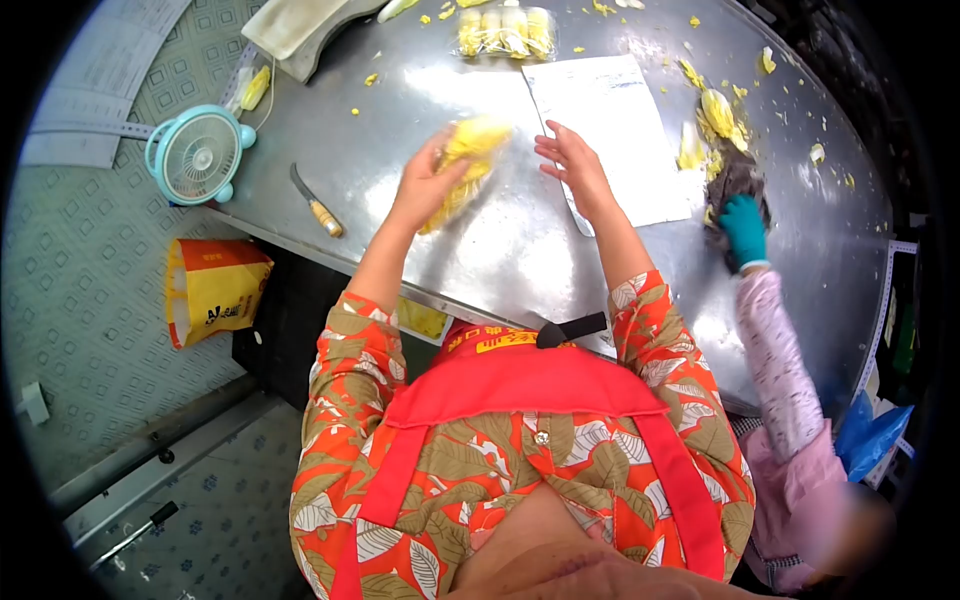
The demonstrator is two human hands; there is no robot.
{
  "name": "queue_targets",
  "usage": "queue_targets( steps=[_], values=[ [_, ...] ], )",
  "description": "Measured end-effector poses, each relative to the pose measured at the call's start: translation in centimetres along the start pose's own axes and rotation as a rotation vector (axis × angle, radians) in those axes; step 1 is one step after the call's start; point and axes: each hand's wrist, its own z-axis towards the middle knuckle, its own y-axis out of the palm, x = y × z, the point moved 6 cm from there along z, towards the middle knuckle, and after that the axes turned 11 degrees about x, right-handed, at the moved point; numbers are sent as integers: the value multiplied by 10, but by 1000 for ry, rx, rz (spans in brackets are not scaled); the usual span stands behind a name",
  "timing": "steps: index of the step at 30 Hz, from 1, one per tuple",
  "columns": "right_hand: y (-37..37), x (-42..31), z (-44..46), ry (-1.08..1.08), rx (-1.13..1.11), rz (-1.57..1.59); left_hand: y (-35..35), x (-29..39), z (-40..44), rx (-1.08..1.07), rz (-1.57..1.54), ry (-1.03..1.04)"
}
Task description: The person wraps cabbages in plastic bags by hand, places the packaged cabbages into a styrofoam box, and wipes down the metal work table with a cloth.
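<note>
My left hand (428,185) is closed on a clear plastic pack of yellow baby cabbages (475,150), which is smeared by motion above the metal table (490,260). Across from it, my right hand (572,165) is raised with its fingers apart and holds nothing. It is over the left edge of a white sheet (625,140) that lies on the table. Another clear pack of baby cabbages (506,32) lies at the table's far side. To the left of my left hand, a curved knife with a wooden handle (318,205) lies near the front edge.
A co-worker's teal-gloved hand (743,228) presses a dark cloth (738,180) on the table at right, beside loose cabbages (718,112) and leaf scraps. A small blue fan (200,155) stands at left. Below it is a yellow and red bag (215,290). A scale-like tray (300,30) sits at back left.
</note>
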Motion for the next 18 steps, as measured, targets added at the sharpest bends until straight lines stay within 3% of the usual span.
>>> queue_targets(
  steps=[1, 5, 8, 13, 18],
  values=[
    [2, 7, -3, 2, -18, 25, -5, -9, 1, 8, -414, -272],
    [33, -7, -35, 51, -50, 51, 5, -11, -23, -4, -966, -410],
    [46, -21, -41, -127, -151, 58, 21, -14, -34, -14, -1031, -416],
    [38, -13, -51, -150, -109, 25, 30, -19, -46, -38, -1128, -455],
    [35, -22, -56, -174, -134, 99, 31, -28, -57, -14, -1035, -462]
  ],
)
